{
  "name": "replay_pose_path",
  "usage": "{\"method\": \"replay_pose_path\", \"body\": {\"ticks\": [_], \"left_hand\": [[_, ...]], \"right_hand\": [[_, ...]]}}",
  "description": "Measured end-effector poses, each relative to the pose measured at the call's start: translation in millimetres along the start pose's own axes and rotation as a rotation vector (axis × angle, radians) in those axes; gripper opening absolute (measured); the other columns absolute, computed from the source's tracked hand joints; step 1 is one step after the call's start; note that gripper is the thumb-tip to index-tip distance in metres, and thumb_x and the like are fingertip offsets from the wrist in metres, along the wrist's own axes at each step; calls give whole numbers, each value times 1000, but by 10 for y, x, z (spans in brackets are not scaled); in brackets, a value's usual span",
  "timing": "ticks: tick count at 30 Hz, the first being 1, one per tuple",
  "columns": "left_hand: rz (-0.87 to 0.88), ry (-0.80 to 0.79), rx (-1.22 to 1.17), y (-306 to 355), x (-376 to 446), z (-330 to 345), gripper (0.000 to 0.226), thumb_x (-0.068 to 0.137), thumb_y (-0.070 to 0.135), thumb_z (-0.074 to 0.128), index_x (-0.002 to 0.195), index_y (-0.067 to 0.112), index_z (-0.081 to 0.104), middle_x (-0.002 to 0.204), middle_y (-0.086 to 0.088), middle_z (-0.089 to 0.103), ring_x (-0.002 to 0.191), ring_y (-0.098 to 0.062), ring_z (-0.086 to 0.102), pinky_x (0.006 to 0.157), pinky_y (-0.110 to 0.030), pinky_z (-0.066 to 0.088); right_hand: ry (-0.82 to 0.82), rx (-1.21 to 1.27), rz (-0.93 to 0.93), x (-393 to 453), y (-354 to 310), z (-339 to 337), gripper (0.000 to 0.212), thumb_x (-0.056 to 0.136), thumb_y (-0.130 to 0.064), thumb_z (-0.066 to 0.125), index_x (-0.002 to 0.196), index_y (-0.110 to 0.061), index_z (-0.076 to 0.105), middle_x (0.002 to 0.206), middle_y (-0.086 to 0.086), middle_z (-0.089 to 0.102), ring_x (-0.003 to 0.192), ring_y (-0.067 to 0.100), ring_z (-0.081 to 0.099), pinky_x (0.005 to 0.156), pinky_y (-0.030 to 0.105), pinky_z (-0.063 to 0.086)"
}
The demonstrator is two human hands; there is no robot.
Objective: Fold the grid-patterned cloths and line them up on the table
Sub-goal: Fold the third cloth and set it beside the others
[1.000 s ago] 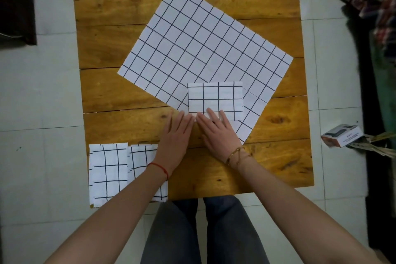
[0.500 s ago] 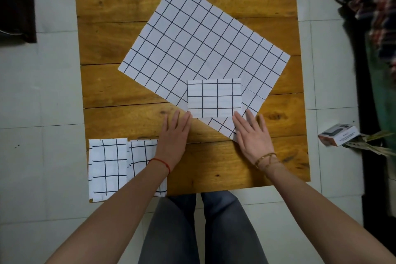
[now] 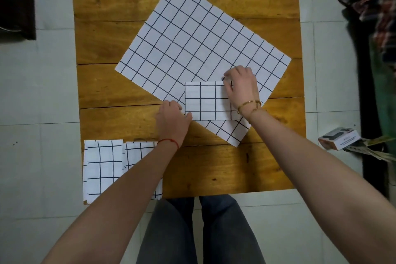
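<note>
left hand point(image 3: 172, 121): curled fingers pinch lower-left corner of small folded white grid-patterned cloth point(image 3: 206, 100), frame centre | right hand point(image 3: 242, 87): fingers pinch its upper-right corner, wrist bent inward

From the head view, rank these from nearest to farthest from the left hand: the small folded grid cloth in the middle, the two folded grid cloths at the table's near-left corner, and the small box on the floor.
1. Small folded grid cloth, touching the left hand on its right.
2. Two folded grid cloths at the near-left corner, below and left of it.
3. Small box on the floor, far right, off the wooden table.
</note>
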State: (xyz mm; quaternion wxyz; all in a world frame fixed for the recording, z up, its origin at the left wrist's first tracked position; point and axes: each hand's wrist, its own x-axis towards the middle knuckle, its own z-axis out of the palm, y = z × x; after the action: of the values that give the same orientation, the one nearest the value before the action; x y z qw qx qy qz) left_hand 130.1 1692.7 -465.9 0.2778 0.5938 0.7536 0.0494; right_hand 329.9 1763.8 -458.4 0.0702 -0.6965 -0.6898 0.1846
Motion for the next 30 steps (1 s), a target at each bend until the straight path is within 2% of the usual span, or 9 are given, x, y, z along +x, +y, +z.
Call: {"method": "replay_pose_path", "body": {"ticks": [6, 12, 16, 19, 21, 23, 26, 28, 30], "left_hand": [[-136, 3, -19, 176, -11, 99, 27, 83, 32, 70, 98, 12, 60, 98, -4, 57, 93, -19, 51, 80, -29, 44], [-198, -9, -80, 226, -20, 117, 23, 85, 28, 67, 100, 11, 63, 98, -5, 58, 94, -19, 53, 83, -35, 50], [-192, 5, -189, 224, -41, 110, 15, 86, 20, 65, 97, 11, 64, 91, 0, 54, 89, -16, 51, 74, -24, 44], [-233, 8, -384, 204, -75, 27, 10, 86, 14, 62, 94, 12, 56, 82, 2, 54, 69, -7, 48, 56, -11, 39], [-305, -11, -540, 137, -83, -73, 14, 86, 11, 61, 97, 10, 53, 83, 2, 55, 67, -5, 49, 52, -6, 41], [-350, -45, -676, -8, -83, -162, 24, 84, 12, 64, 106, 12, 54, 101, -2, 62, 83, -14, 62, 65, -13, 51], [-331, -95, -733, -218, -86, -321, 31, 83, 12, 70, 112, 19, 59, 112, -7, 65, 105, -24, 63, 85, -33, 56], [-265, -132, -681, -337, -78, -432, 31, 84, 9, 70, 113, 19, 65, 111, -10, 65, 102, -18, 62, 80, -23, 51], [-177, -181, -605, -447, -74, -538, 30, 84, 7, 70, 111, 20, 68, 99, 0, 64, 81, -2, 59, 74, -17, 47]], "right_hand": [[-235, -58, -76, 251, -48, 14, 19, 87, -11, 51, 103, -10, 61, 106, 9, 61, 105, 29, 48, 88, 36, 38], [-267, -71, -105, 265, 11, 98, 14, 85, -8, 53, 98, -9, 59, 100, 11, 60, 101, 30, 47, 85, 36, 37], [-270, -80, -111, 244, 51, 85, 12, 84, -12, 52, 93, -10, 61, 95, 9, 60, 98, 29, 47, 81, 33, 35], [-265, 150, -20, 122, 57, 20, 7, 79, -9, 50, 81, -12, 56, 86, 8, 59, 85, 26, 51, 76, 35, 44], [-307, 349, 88, -16, 47, -28, 6, 80, -7, 51, 79, -13, 55, 83, 5, 60, 77, 20, 53, 66, 23, 45], [-346, 444, 152, -181, 27, -49, 6, 82, -9, 56, 85, -13, 57, 80, 1, 59, 73, 14, 51, 60, 10, 38], [-418, 587, 286, -459, -40, -1, 10, 83, -11, 63, 91, -15, 59, 68, -4, 50, 66, 10, 48, 62, 14, 40], [-445, 639, 350, -649, -103, 73, 13, 82, -11, 65, 93, -15, 60, 61, -7, 45, 62, 8, 46, 69, 18, 45], [-458, 652, 365, -843, -198, 150, 14, 81, -9, 66, 92, -15, 60, 58, -9, 43, 59, 7, 44, 69, 20, 45]]}}
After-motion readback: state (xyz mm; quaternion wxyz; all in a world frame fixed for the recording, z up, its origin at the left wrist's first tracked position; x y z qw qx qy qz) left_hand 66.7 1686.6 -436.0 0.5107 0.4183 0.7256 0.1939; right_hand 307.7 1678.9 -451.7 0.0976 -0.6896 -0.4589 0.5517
